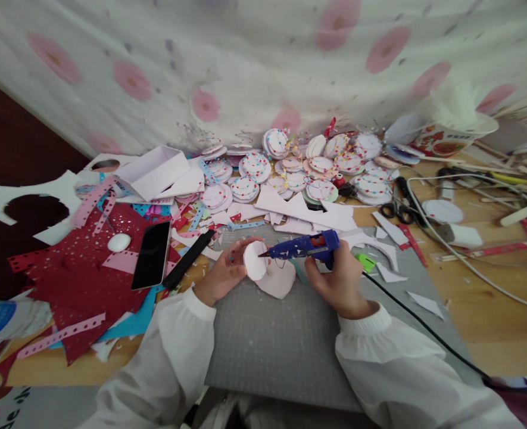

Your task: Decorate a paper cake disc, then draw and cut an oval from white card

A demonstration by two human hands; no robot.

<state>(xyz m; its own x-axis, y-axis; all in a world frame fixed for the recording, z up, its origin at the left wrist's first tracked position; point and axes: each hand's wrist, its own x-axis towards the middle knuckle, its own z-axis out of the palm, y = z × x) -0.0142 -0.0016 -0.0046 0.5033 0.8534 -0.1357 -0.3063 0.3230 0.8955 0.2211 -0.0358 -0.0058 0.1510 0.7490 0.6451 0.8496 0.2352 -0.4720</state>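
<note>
A small round white disc is held up on edge between the fingers and thumb of my left hand. My right hand grips a blue hot glue gun by its handle, and the nozzle points left at the face of the disc, touching or very close to it. Beneath the disc, a larger pale round cutout lies on the grey cutting mat. From the glue gun a black cord runs off to the lower right.
Several layered paper discs with coloured beads crowd the back. A phone, a black cutter-like tool and red glitter sheet lie left. Scissors, a green clip-like piece, a white cable and paper scraps lie around the mat.
</note>
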